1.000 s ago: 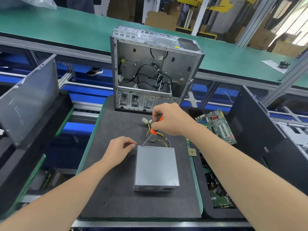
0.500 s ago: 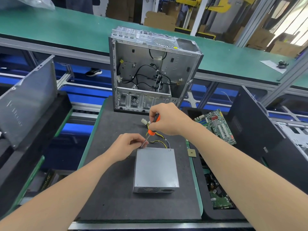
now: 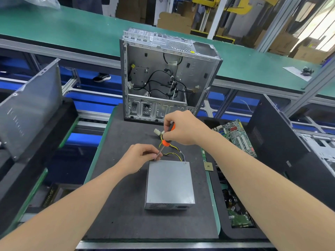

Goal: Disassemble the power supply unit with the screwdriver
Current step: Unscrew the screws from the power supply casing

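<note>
A grey metal power supply unit (image 3: 170,182) lies flat on the dark mat (image 3: 123,205), its yellow and black cables (image 3: 174,151) trailing from the far side. My right hand (image 3: 183,128) grips the orange and black handle of a screwdriver (image 3: 166,140), which slants down to the unit's far left corner. My left hand (image 3: 139,158) pinches the screwdriver's metal shaft just above that corner. The tip itself is hidden by my fingers.
An open, gutted computer case (image 3: 163,80) stands upright at the far end of the mat. A green motherboard (image 3: 237,136) and other boards lie in a black tray (image 3: 224,230) to the right. A small CPU chip (image 3: 208,166) sits by the mat's right edge. A grey panel (image 3: 30,105) leans at left.
My left hand moved right from the mat to the screwdriver's shaft at the unit's far left corner. My right hand stayed on the handle.
</note>
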`<state>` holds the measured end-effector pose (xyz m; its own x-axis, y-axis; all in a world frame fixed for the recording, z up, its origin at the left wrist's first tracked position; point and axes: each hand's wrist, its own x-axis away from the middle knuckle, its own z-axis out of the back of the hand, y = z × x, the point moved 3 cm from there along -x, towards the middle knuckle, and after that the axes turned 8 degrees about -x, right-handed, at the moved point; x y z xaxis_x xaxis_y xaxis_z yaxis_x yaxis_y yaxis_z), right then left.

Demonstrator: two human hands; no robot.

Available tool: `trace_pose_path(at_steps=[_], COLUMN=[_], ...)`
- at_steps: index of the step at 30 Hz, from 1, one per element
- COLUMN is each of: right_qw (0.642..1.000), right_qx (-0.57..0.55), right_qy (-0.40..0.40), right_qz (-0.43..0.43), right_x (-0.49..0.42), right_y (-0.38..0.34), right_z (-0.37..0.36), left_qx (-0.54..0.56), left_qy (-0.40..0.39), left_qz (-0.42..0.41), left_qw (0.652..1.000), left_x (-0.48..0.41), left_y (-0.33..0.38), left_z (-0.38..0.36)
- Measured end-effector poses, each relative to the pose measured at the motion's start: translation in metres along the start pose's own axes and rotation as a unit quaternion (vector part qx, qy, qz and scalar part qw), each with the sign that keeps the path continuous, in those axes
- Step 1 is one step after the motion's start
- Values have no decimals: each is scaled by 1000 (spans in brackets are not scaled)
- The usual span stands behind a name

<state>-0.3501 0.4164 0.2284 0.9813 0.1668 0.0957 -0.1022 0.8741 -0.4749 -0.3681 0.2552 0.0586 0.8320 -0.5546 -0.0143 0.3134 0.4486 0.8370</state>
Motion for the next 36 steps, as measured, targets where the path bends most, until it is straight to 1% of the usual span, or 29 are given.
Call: trace_pose_path(at_steps=[11,14,18,19,22,23,26,28,32,36], right_qw=[1000,998,989,987,981,981,983,984,988,980], right_qx=[23,47,102,113,148,161,179,166,154,184], right_qy=[-12,-42,-80,-90,-112,-96,2,21,21,-48], right_qz=[15,31,73,76,59,41,-40,-61,-22,55], right_x=[-2,-4,-13,-16,-23,-26,-32,-35,-40,-46], right_y=[-7,-16,-40,-46,-57,-58,-52,-48,-45,-40], right_z=[-1,-2,-10,-11,-10,-9,-10,-18,-25,-17], left_qx=[-1,16,124,132,90,90,123,130,110,93], left_qy=[8,-3,-25,-32,-26,-19,-8,-15,-42,-58], left_qz=[2,11,5,-1,-16,-13,-3,-6,-21,-23], left_qw=[1000,1000,992,991,995,996,992,991,993,994], left_x=[0,1,0,-1,-4,-4,-5,-4,-5,-10], left_y=[3,1,12,16,22,22,23,22,20,17], left_z=[1,1,4,5,4,3,-2,-2,3,4])
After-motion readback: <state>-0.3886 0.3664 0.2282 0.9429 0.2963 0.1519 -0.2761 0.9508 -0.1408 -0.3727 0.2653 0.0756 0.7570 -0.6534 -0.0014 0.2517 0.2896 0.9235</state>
